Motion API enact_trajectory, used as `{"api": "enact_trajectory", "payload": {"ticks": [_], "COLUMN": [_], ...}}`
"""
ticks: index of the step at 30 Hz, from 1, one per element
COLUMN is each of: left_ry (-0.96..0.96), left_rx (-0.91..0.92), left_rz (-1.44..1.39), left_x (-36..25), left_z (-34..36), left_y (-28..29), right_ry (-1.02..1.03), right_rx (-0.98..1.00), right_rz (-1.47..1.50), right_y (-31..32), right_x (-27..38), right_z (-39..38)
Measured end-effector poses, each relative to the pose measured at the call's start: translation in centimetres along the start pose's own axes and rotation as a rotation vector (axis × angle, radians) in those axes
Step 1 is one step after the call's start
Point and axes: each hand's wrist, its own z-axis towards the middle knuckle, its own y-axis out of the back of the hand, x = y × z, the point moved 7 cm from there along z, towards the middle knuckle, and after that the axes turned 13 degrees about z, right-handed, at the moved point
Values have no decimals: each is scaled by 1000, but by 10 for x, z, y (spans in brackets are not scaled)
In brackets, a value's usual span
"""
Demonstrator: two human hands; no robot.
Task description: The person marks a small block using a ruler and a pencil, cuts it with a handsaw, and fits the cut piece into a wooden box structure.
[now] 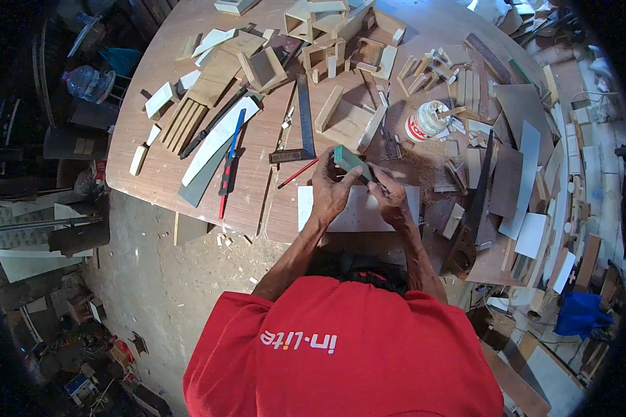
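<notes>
Over a white board (362, 217) at the table's near edge, I hold a small rectangular block (351, 162) with green faces. My left hand (331, 189) is closed on its left side, thumb along the near face. My right hand (391, 196) closes round the right end, where something dark shows between the fingers; I cannot make out what it is. A red pencil (298, 174) lies left of my left hand, beside a dark try square (303, 125). Just beyond my hands stands an open wooden box piece (349, 124).
A white tub (426, 122) with a stick in it stands to the right, near sawdust and offcuts. A handsaw (481, 187) lies further right. At left are a blue-and-red cutter-like tool (231, 156), white strips (219, 139) and slotted wood (186, 125). More small boxes (323, 55) crowd the far side.
</notes>
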Motion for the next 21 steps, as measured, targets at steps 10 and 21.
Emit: {"api": "enact_trajectory", "payload": {"ticks": [10, 21], "left_ry": [107, 261], "left_rx": [120, -101], "left_rz": [-109, -218], "left_x": [16, 40], "left_z": [-4, -17], "left_y": [-7, -6], "right_ry": [-330, -340], "right_rx": [-52, -239], "right_rz": [673, 514], "right_y": [1, 15], "right_x": [-18, -25], "right_z": [-13, -4]}}
